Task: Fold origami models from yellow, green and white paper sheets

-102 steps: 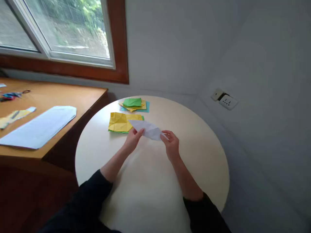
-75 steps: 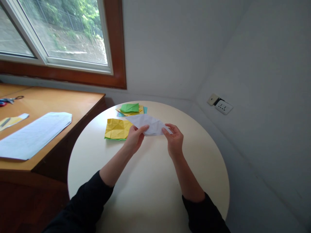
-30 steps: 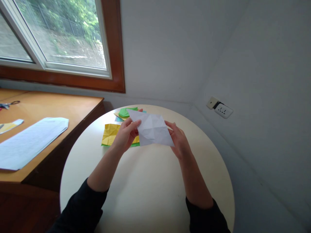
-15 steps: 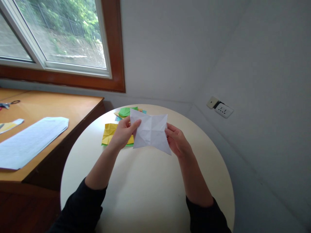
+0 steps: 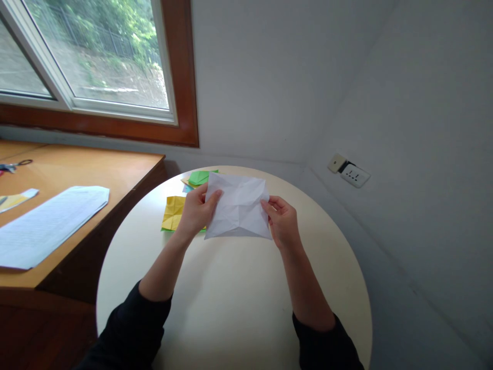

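A white sheet of paper, crossed by several creases, is held up above the round table. My left hand pinches its left edge, thumb on the near face and fingers behind. At the right edge, my right hand grips the sheet between thumb and fingers. Behind the left hand lies a creased yellow paper on top of a green one, partly hidden by the hand. Farther back, a folded green paper rests on other coloured papers, partly covered by the white sheet.
To the left stands a wooden desk with a stack of printed sheets and scissors. A window is set in the wall above it. A power socket is mounted on the right wall.
The white paper has opened out flatter and wider, its sides less drawn in. My right hand has shifted its hold, the thumb now on the near face; my left hand has barely moved.
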A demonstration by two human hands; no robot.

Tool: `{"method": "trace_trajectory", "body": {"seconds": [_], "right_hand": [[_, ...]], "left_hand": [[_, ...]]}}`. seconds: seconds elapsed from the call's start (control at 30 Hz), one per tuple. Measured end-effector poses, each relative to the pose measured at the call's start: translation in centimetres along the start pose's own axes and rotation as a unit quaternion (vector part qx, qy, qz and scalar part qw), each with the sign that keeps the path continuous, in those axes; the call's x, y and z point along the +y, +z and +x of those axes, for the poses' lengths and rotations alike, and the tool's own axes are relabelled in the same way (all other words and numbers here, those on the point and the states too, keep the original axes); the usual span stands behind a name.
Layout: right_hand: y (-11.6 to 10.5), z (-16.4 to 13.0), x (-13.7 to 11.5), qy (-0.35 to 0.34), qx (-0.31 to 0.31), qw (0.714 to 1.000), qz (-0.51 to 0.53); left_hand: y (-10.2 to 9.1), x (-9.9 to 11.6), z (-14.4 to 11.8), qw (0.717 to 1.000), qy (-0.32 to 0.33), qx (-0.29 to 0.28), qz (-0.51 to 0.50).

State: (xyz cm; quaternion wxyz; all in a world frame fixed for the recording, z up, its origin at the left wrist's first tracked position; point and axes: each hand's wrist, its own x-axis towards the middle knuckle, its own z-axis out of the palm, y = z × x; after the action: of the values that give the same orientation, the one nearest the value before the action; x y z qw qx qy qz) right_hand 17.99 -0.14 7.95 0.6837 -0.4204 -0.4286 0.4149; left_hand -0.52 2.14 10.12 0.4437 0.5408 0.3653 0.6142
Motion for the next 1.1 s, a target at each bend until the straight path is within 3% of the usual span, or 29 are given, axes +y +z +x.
{"method": "trace_trajectory", "body": {"seconds": [0.27,0.37,0.53,0.73,0.87,1.1], "right_hand": [[0.0,0.1,0.1,-0.016,0.029,0.999,-0.006],[-0.1,0.0,-0.3,0.011,0.005,1.000,0.001],[0.0,-0.2,-0.7,0.087,-0.033,0.996,0.017],[-0.1,0.2,-0.1,0.064,0.077,0.994,0.032],[-0.7,0.6,-0.1,0.024,0.128,0.991,0.034],[-1.6,1.2,0.3,-0.021,0.138,0.990,-0.001]], "left_hand": [[-0.2,-0.3,0.1,1.000,0.010,0.004,0.020],[-0.1,-0.2,0.1,1.000,-0.001,-0.013,0.017],[0.0,-0.3,-0.2,0.990,-0.045,-0.125,0.043],[-0.2,0.2,-0.5,0.954,-0.159,-0.252,0.036],[-0.6,0.4,-0.3,0.921,-0.191,-0.337,0.040],[-0.9,0.4,0.0,0.922,-0.186,-0.327,0.093]]}}
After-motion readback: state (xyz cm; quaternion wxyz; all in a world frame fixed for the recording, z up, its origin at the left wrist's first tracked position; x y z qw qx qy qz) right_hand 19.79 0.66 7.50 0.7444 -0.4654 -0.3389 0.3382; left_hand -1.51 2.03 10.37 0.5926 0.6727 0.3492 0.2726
